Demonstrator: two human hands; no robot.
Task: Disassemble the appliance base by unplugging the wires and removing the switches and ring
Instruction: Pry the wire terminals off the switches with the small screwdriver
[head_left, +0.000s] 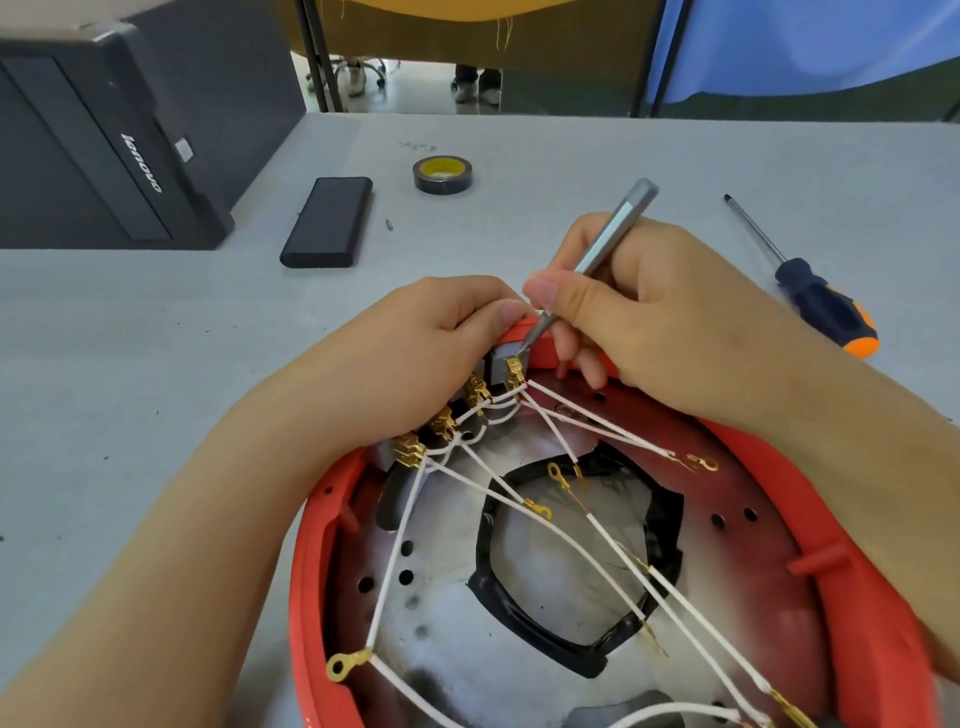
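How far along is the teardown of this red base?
Done: the ring-lug wire ends lie loose inside the red base. In hand: the right hand holds a grey tool, tip at the far brass connector; the left hand steadies the switches. Left: brass connectors look plugged in, switches still mounted.

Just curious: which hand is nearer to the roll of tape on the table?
The left hand, though not by much. It grips the red base's far rim, straight below the roll of tape. The right hand, holding a grey tool, sits further right.
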